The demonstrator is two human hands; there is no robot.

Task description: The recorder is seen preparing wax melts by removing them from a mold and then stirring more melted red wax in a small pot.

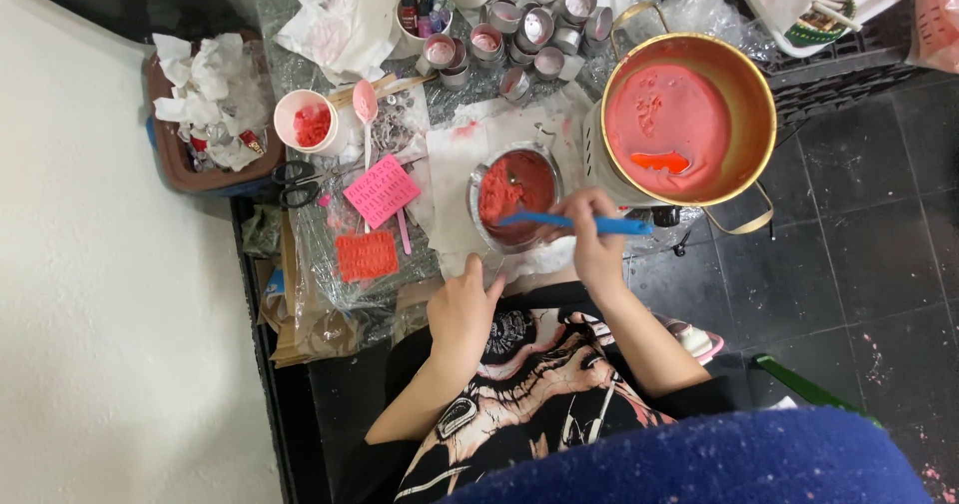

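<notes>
The small metal bowl (515, 196) of red paste sits at frame centre. The right hand (595, 246) grips a blue spatula (574, 223), blade in the paste. The left hand (464, 306) rests just below-left, fingers curled at a clear cup's rim (481, 260). Upper right: a large brass pot (692, 119) of pink wax. Left: pink (382, 191) and red (366, 255) letter moulds, scissors (297, 183)

Black graphic tee w/ red-white print, short sleeves, bare forearms.
</notes>
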